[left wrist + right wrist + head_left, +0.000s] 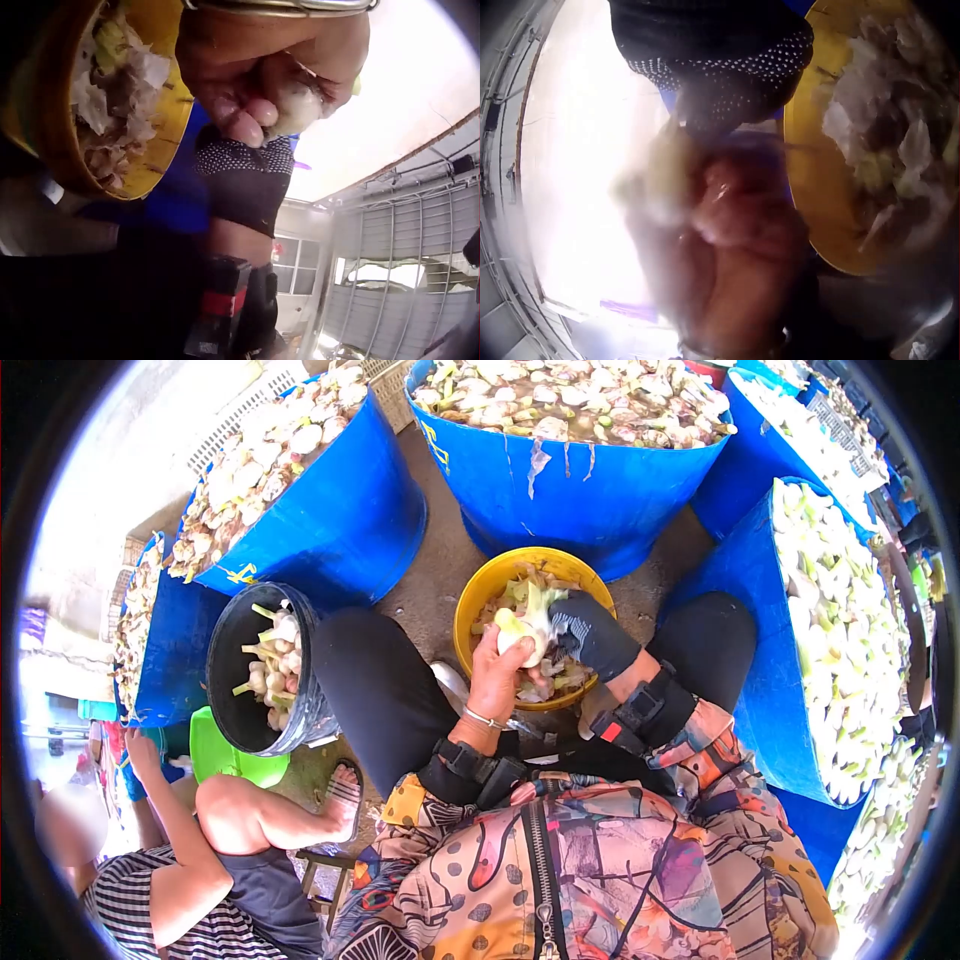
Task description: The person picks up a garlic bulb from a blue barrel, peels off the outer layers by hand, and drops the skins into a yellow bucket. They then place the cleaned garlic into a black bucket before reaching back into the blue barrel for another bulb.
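Note:
My bare left hand (492, 682) grips a pale garlic bulb (532, 638) over the yellow bucket (466, 615), thumb across its near side. Loose leafy skin spreads from the bulb's top. The right hand (592, 632), in a dark glove with white dots, is curled against the bulb's right side; its fingertips are mostly hidden in the head view. From the left wrist, the bulb (301, 106) shows between the curled bare fingers, with the dotted glove (246, 169) right behind. In the right wrist view the bulb is blurred. Stripped garlic skins (885, 112) lie inside the bucket.
A black bucket (223, 685) of stemmed garlic bulbs stands left of my knee. Large blue tubs (590, 490) heaped with garlic surround the front and right. A green basin (212, 750) and a seated person in a striped top (180, 890) are at the left.

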`<state>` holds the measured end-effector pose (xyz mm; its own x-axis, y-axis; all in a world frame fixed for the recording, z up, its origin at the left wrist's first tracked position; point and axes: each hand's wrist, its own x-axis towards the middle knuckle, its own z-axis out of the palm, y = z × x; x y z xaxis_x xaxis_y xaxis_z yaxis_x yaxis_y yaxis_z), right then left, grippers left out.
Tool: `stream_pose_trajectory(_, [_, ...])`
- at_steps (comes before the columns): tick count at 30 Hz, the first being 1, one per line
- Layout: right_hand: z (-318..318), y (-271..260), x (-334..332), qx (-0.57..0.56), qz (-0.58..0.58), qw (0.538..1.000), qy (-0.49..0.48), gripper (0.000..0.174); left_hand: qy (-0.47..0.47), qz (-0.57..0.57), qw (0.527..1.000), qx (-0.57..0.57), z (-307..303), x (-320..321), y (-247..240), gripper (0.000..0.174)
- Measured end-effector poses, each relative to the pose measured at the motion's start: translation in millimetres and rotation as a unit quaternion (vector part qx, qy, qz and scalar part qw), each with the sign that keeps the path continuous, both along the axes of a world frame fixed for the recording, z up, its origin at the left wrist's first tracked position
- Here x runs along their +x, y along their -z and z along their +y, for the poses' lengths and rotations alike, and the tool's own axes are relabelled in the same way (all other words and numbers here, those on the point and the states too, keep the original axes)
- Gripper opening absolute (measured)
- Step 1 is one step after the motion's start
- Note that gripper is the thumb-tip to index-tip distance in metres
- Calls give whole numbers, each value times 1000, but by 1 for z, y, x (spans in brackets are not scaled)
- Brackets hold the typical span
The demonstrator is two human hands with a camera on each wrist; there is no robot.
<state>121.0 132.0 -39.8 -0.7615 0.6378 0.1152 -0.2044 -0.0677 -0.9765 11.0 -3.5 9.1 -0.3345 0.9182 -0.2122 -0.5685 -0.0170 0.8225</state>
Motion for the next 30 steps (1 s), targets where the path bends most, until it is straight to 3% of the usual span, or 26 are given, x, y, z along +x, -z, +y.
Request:
stream_pose_trajectory(2, [5,-7,-3,-312,23,948,59,16,51,-112,991,50,-4,1,-15,43])
stream_pose_trajectory(3, [6,-17,-4,-309,84,944,76,16,87,-137,984,69,-6,-4,-17,50])
stream_pose_trajectory(6, [24,-9,-9,-89,0,988,127,18,95,-101,986,96,-7,-2,-21,56])
stream_pose_trajectory(8, [52,17,-8,-123,-64,984,112,22,89,-78,987,111,-12,-4,-35,59])
stream_pose_trajectory(10, [56,4,-8,-158,-130,974,101,25,91,-52,988,117,-18,-7,-41,58])
stream_pose_trajectory(11, [53,-2,0,88,-268,955,94,28,80,-25,991,105,-19,-10,-43,60])
stream_pose_trajectory(12, [35,-26,0,219,-289,928,83,27,74,-9,992,99,-19,-11,-42,62])
stream_pose_trajectory(14, [6,-54,1,468,-313,824,56,26,59,22,994,86,-18,-18,-36,64])
stream_pose_trajectory(18, [9,-63,14,423,-245,871,52,29,57,148,984,86,-18,-25,-15,60])
stream_pose_trajectory(19, [3,-84,16,367,-212,905,37,25,51,137,987,66,-18,-21,-25,60])
stream_pose_trajectory(22, [-14,-116,23,318,-159,935,3,23,64,135,986,70,-16,-20,-31,61])
stream_pose_trajectory(26, [-23,-123,24,526,-194,828,23,19,80,117,989,53,-14,-17,-32,64])
stream_pose_trajectory(30, [-18,-121,22,598,-213,773,1,15,73,257,961,69,-12,-17,-23,62])
